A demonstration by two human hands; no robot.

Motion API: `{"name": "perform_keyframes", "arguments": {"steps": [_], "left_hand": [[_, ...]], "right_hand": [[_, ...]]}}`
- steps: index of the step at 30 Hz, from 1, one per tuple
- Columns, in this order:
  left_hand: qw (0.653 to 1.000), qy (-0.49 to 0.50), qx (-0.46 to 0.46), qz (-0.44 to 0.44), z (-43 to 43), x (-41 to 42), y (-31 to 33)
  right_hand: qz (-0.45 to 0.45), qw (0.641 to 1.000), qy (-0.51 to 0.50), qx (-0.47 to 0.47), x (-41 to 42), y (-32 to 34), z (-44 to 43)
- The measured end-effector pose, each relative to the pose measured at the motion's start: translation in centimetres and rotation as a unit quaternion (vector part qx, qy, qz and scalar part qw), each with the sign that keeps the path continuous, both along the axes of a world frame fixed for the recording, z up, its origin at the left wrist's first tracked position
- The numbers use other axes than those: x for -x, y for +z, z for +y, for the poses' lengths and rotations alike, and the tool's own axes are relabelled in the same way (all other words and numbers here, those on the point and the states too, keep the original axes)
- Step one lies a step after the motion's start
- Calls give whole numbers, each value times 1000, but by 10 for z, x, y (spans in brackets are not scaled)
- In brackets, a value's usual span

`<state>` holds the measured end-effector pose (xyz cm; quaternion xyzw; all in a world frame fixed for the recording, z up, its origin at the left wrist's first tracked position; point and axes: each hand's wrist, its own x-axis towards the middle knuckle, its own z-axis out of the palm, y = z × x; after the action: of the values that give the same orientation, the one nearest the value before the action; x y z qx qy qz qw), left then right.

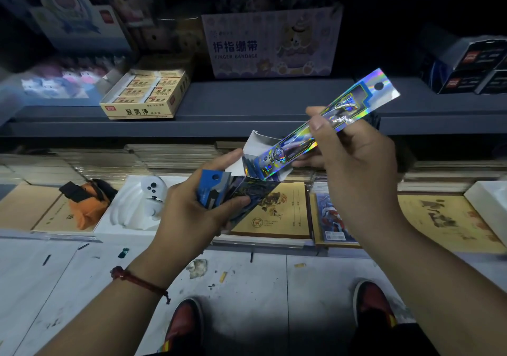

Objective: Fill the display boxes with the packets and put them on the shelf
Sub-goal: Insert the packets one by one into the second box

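My left hand (192,204) grips a small blue display box (238,188) with its white flap open at the top, tilted toward the right. A long holographic packet (340,111) with a hang hole at its far end slants from upper right down to the box, and its lower end sits inside the box opening. My right hand (354,163) pinches that packet near its middle, thumb on top. The grey shelf (247,108) runs across behind both hands.
On the shelf stand a yellow eraser box (145,94), a "finger bandage" carton (271,45), dark boxes (472,67) at right and cartoon cartons at left. Below lie notebook stacks (277,213), a white tray with a controller (152,193) and an orange pouch (85,202). My shoes stand on the tiled floor.
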<state>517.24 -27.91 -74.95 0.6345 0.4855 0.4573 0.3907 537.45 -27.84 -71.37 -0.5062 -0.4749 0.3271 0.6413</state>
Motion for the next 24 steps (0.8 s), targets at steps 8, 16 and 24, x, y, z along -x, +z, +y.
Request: {"name": "perform_keyframes", "arguments": {"steps": [8, 16, 24], "left_hand": [[999, 11, -37, 12, -2, -3, 0], [995, 24, -91, 42, -1, -3, -4], [990, 16, -117, 82, 2, 5, -10]], "right_hand": [[-140, 990, -11, 15, 10, -12, -3], [-188, 981, -21, 47, 27, -20, -3], [-134, 990, 9, 50, 16, -10, -2]]}}
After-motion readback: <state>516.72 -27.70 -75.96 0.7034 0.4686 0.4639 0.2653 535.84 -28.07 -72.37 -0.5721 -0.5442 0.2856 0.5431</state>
